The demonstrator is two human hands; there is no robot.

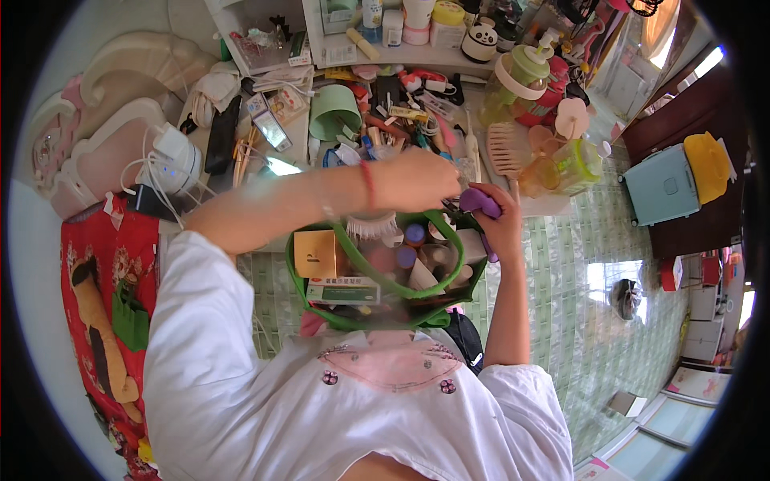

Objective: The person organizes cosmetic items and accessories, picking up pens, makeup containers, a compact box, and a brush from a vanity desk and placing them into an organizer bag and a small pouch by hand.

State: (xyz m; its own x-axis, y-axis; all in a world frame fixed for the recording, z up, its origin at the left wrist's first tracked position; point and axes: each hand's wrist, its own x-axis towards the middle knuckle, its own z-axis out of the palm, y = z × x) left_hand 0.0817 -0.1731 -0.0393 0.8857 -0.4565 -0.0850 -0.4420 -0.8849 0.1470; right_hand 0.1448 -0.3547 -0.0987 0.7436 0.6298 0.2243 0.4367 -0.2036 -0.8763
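My left hand (417, 180), a red cord at its wrist, reaches rightward over the cluttered table edge. Its fingers are curled, and what they hold, if anything, is hidden. Close beside its fingertips, my right hand (503, 223) grips a smooth purple object (479, 202) with a rounded end; a thin purple part shows below the fingers. Under both hands sits an open green tote bag (342, 255). Inside it are a gold box (316, 254), a white and green carton (344, 290), a white-bristled comb or brush (370, 228) and several purple-capped containers (406, 256).
A green cup (334, 112) lies on its side among pens and cosmetics. To the right are a pink wide-toothed comb (504, 148), a green pump bottle (525, 68) and a yellow-green bottle (573, 164). A light blue suitcase (662, 186) stands by the dark door.
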